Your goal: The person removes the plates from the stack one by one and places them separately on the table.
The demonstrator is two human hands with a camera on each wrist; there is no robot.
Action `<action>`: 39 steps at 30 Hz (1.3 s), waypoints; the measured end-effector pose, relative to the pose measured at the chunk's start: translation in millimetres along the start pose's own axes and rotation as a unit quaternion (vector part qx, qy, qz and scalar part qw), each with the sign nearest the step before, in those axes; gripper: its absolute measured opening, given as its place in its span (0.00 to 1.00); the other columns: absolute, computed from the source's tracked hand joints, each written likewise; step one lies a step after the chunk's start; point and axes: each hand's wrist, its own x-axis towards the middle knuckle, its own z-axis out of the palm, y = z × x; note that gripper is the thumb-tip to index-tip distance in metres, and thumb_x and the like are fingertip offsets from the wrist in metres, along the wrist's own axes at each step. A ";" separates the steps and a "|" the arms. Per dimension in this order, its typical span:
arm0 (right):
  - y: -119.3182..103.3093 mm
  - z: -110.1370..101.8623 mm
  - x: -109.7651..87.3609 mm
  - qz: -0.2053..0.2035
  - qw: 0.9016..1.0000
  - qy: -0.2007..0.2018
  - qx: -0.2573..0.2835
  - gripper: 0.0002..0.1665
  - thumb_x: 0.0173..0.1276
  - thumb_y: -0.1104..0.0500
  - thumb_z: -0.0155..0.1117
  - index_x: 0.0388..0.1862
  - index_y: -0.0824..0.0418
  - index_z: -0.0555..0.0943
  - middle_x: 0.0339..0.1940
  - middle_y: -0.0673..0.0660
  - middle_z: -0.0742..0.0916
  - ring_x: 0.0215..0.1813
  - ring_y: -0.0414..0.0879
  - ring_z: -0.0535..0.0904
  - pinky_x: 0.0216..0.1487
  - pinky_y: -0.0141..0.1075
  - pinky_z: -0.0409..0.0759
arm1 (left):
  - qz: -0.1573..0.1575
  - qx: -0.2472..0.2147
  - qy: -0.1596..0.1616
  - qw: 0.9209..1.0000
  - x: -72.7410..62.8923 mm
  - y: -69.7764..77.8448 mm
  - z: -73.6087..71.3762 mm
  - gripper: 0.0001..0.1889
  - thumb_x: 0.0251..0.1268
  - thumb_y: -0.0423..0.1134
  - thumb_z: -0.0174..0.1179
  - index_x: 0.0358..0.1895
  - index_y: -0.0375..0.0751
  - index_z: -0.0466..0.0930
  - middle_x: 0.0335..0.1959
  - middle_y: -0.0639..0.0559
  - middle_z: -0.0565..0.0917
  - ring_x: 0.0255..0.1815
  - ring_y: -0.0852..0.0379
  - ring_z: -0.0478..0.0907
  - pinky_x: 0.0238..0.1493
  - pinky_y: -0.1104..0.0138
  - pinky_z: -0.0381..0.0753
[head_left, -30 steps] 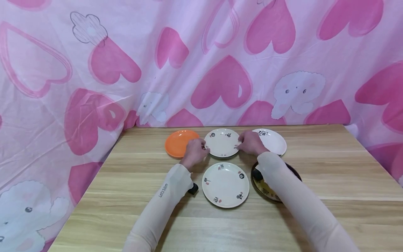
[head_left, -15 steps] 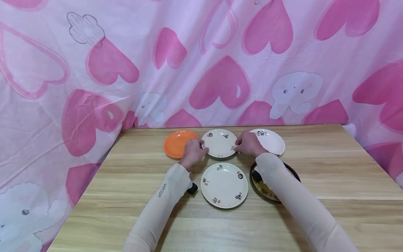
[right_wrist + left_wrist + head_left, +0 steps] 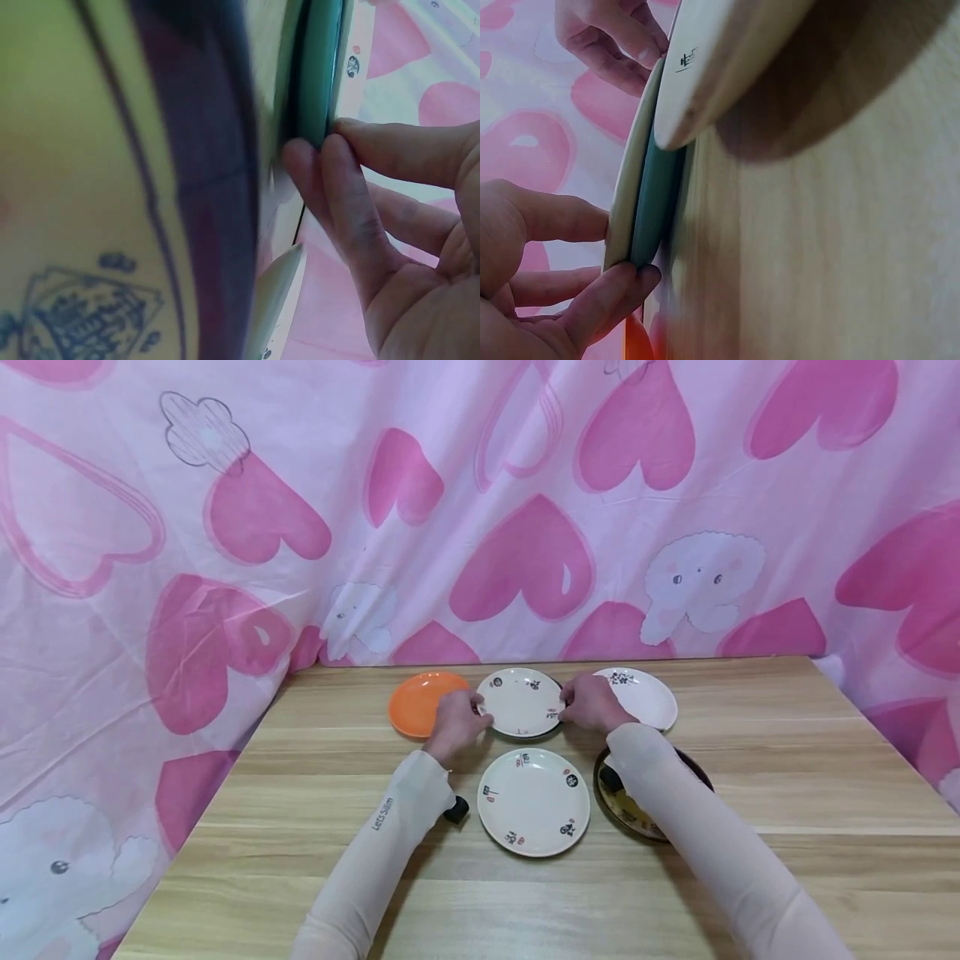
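Observation:
In the head view a cream plate [image 3: 520, 700] with small black and red marks lies in the middle of the back row. My left hand [image 3: 454, 727] pinches its left rim, and my right hand [image 3: 594, 703] grips the right rim. Both wrist views show a teal dish [image 3: 652, 206] directly beneath the cream plate; thumb and fingertips of each hand take in the edges there. From above, only a dark sliver of that lower dish shows. A second cream plate [image 3: 533, 806] with similar marks lies in front of the hands.
An orange plate [image 3: 422, 703] is left of the held plate, partly behind my left hand. To the right is a white plate [image 3: 647, 697] with a dark floral print. A brown-rimmed yellow dish [image 3: 630, 814] sits beneath my right forearm. Pink heart-printed cloth [image 3: 525, 560] hangs behind the table [image 3: 315, 827].
The cream plate between my hands has shifted slightly left, and more of the dark edge below shows on its right. Both hands keep their grip; the other plates stay in place.

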 end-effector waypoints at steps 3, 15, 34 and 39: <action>1.8 0.6 0.9 0.005 1.000 0.005 -0.001 0.23 0.58 0.62 0.73 0.52 0.69 0.84 0.44 0.64 0.88 0.49 0.56 0.81 0.58 0.48 0.78 | -0.004 -0.005 0.005 1.000 0.4 -1.1 -0.2 0.22 0.59 0.31 0.67 0.58 0.32 0.81 0.48 0.42 0.86 0.46 0.52 0.80 0.51 0.62 0.84; 0.0 0.8 1.3 0.010 1.000 -0.014 0.009 0.21 0.59 0.62 0.72 0.52 0.68 0.85 0.51 0.66 0.88 0.55 0.59 0.82 0.63 0.51 0.77 | -0.015 -0.008 0.026 1.000 -2.5 -2.4 -6.6 0.23 0.56 0.29 0.69 0.58 0.32 0.81 0.49 0.41 0.87 0.48 0.50 0.80 0.53 0.61 0.83; -3.2 3.9 -2.3 0.048 0.998 -0.026 0.031 0.21 0.62 0.63 0.72 0.54 0.68 0.84 0.54 0.66 0.87 0.57 0.58 0.81 0.63 0.50 0.78 | -0.037 -0.100 0.045 0.993 -10.7 -12.8 -12.6 0.22 0.56 0.27 0.66 0.58 0.34 0.82 0.52 0.41 0.86 0.44 0.52 0.82 0.38 0.71 0.83; -3.4 2.5 -1.6 0.048 0.998 -0.022 0.033 0.20 0.62 0.63 0.72 0.53 0.67 0.85 0.54 0.66 0.88 0.57 0.58 0.81 0.64 0.50 0.78 | -0.032 -0.113 0.043 0.992 -10.8 -14.6 -15.4 0.23 0.55 0.27 0.65 0.58 0.34 0.82 0.53 0.40 0.86 0.35 0.58 0.81 0.31 0.74 0.80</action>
